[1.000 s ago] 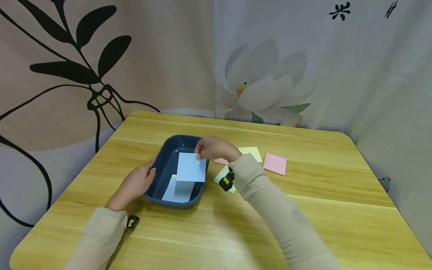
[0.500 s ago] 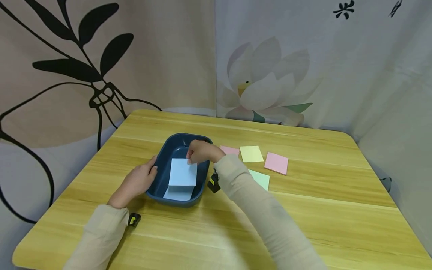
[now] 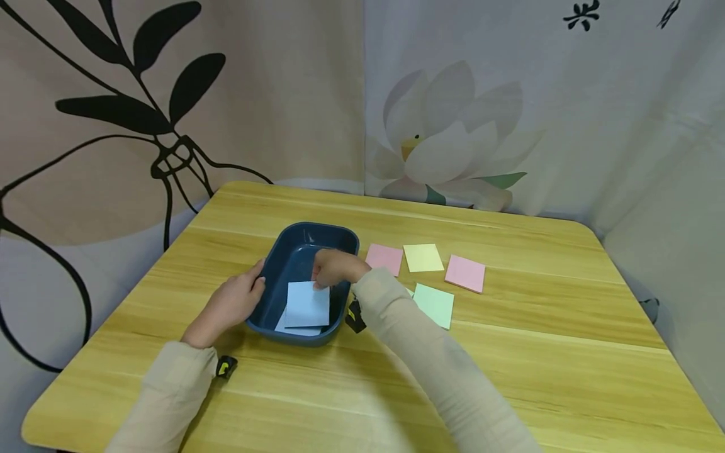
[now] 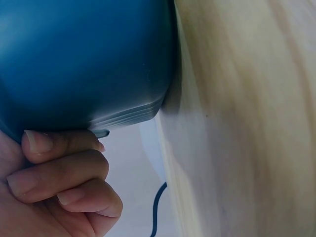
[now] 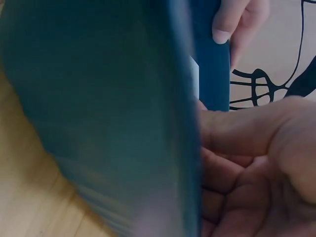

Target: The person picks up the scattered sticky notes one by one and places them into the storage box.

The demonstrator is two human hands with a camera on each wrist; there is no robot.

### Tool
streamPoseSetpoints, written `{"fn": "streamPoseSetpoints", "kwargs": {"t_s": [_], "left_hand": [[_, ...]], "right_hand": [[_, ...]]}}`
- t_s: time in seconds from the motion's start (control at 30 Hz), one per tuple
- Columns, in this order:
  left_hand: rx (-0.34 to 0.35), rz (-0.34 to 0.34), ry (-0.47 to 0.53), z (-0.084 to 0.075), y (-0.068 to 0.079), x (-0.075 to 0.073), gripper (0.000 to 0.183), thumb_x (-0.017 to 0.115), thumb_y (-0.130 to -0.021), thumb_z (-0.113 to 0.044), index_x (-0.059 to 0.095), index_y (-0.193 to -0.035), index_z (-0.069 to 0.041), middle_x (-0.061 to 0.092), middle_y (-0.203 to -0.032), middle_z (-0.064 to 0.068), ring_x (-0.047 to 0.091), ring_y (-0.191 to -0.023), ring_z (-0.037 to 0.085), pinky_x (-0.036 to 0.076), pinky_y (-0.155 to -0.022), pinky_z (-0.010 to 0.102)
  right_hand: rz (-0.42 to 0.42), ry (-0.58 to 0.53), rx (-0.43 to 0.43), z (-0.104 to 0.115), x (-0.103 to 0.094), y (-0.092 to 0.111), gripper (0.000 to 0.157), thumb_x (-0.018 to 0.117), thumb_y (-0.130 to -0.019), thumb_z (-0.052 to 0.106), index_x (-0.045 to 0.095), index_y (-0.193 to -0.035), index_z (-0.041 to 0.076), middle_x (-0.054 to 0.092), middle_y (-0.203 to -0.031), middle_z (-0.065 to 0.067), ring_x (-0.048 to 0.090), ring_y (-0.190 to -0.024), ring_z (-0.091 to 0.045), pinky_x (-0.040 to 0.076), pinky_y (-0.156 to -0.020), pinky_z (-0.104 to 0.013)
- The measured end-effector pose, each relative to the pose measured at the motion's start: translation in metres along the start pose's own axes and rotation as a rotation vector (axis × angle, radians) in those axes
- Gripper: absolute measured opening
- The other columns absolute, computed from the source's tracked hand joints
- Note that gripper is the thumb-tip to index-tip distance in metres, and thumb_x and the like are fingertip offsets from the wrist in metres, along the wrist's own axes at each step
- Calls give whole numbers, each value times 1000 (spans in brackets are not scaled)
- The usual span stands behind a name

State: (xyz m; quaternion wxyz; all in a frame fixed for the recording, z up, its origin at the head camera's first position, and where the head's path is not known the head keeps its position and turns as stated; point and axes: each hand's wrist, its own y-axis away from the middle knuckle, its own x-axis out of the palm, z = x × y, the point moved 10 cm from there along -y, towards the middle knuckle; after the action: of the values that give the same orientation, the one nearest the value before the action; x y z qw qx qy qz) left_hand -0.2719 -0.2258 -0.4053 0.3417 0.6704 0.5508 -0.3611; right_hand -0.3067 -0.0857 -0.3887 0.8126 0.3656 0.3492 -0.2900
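A dark blue plastic bin [image 3: 297,259] stands on the table's left half. My left hand [image 3: 232,303] holds its left rim; in the left wrist view, curled fingers [image 4: 61,173] lie against the bin's outer side. Reaching over the right rim, my right hand [image 3: 340,267] pinches the top edge of a light blue sticky note pad [image 3: 308,305] low inside the bin. Beneath that pad, another light blue sticky note [image 3: 283,324] shows partly. The bin's wall [image 5: 108,113] hides the right fingertips in the right wrist view.
Right of the bin lie a pink pad [image 3: 385,258], a yellow pad [image 3: 423,258], a second pink pad [image 3: 466,274] and a green pad [image 3: 435,305]. The right forearm overlaps the green pad's surroundings. A printed curtain [image 3: 294,94] hangs behind the wooden table [image 3: 566,352].
My right hand has carried the light blue pad left and down, deeper into the bin over the other blue note. The left hand stays on the rim.
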Motion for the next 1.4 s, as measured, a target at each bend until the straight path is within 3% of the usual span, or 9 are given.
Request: {"fn": "streamPoseSetpoints", "kwargs": {"t_s": [0.33,0.77,1.1,1.23,1.4], "left_hand": [[5,12,8,-3,0,0,53,33,-104,-19,21,-151,3,39,-53,3,38,-44,17,34,-47,31],[5,4,15,-5,0,-1,53,33,-104,-18,21,-151,3,39,-52,3,38,-43,17,34,-47,31],[1,4,12,-2,-1,0,54,33,-104,-19,21,-151,3,39,-51,3,36,-42,16,34,-45,31],[0,6,13,-1,-1,0,54,33,-104,-19,21,-151,2,39,-50,3,37,-42,16,34,-45,31],[0,4,13,-1,0,0,54,33,-104,-19,21,-151,3,39,-51,3,37,-43,17,34,-46,31]], "right_hand": [[23,43,30,-1,12,0,14,66,-89,14,60,-100,8,60,-91,-2,58,-71,-15,48,-65,-25],[27,121,63,1,21,4,11,62,-91,11,55,-99,9,57,-88,-4,55,-65,-15,43,-57,-24],[-20,256,36,8,26,8,29,50,-96,8,57,-124,10,58,-119,-9,46,-75,-17,36,-62,-28],[-30,281,36,9,26,10,28,50,-97,9,58,-123,11,58,-116,-7,45,-73,-16,36,-60,-27],[-40,296,22,11,25,11,16,53,-95,9,60,-109,12,55,-94,-2,42,-67,-15,33,-55,-27]]}}
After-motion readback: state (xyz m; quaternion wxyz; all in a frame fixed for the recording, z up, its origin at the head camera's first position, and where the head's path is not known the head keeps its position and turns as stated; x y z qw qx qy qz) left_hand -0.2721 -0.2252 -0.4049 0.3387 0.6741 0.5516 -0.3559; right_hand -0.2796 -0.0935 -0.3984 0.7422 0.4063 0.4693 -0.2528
